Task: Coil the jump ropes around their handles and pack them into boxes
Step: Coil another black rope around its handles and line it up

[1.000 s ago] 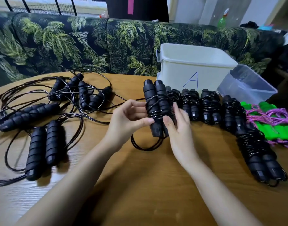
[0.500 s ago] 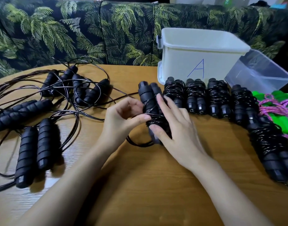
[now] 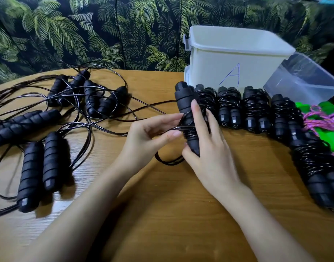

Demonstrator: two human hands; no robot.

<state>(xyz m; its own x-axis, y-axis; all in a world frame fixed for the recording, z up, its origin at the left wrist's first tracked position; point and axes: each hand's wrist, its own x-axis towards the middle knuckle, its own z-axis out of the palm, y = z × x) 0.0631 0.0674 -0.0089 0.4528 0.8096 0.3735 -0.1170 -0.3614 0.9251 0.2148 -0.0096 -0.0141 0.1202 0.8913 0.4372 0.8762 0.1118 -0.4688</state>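
A pair of black foam jump-rope handles (image 3: pixel 184 103) stands tilted at the table's middle, with thin black cord wound round its lower half. My right hand (image 3: pixel 209 148) grips the pair from the right, thumb under its lower end. My left hand (image 3: pixel 153 133) pinches the cord (image 3: pixel 172 161) beside the handles; a short loop of it hangs below. Right of them lies a row of several coiled black ropes (image 3: pixel 255 110). Behind stands a white box marked A (image 3: pixel 236 53).
Several uncoiled black ropes (image 3: pixel 39 163) lie tangled across the table's left half. A clear plastic box (image 3: pixel 304 80) sits to the right of the white one. Green-handled ropes with pink cord (image 3: pixel 324 118) lie at the right edge. A leaf-patterned sofa backs the wooden table (image 3: pixel 172 214).
My right hand has shifted its hold lower on the handles, thumb now under their end. My left hand keeps pinching the cord, and the hanging loop has grown shorter. The camera has moved closer.
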